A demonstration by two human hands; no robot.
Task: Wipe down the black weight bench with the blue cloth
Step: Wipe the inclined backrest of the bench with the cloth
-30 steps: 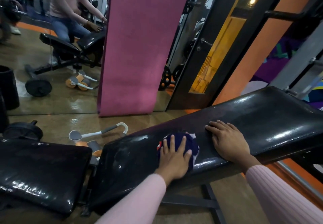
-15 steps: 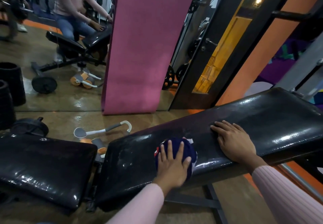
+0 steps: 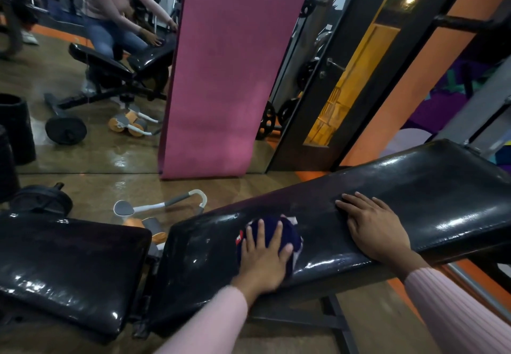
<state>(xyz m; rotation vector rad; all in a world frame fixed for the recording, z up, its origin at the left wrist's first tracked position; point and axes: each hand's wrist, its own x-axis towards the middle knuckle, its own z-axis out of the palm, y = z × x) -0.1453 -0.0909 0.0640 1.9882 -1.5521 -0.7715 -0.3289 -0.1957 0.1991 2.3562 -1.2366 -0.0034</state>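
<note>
The black weight bench (image 3: 431,185) runs from lower left up to the right, its inclined back pad glossy and its flat seat pad (image 3: 66,265) at the left. A dark blue cloth (image 3: 290,232) with red and white patches lies bunched on the lower part of the back pad. My left hand (image 3: 262,259) presses flat on the cloth with fingers spread. My right hand (image 3: 376,226) rests palm down on the pad to the right of the cloth, holding nothing.
A pink mat (image 3: 229,71) leans against the wall mirror. An ab roller with grey and white handles (image 3: 163,207) lies on the floor behind the bench. A weight plate (image 3: 41,198) sits at the left. The bench's metal frame (image 3: 334,323) crosses below.
My left hand and the cloth have slid slightly left and down along the back pad. My right hand stays planted on the pad.
</note>
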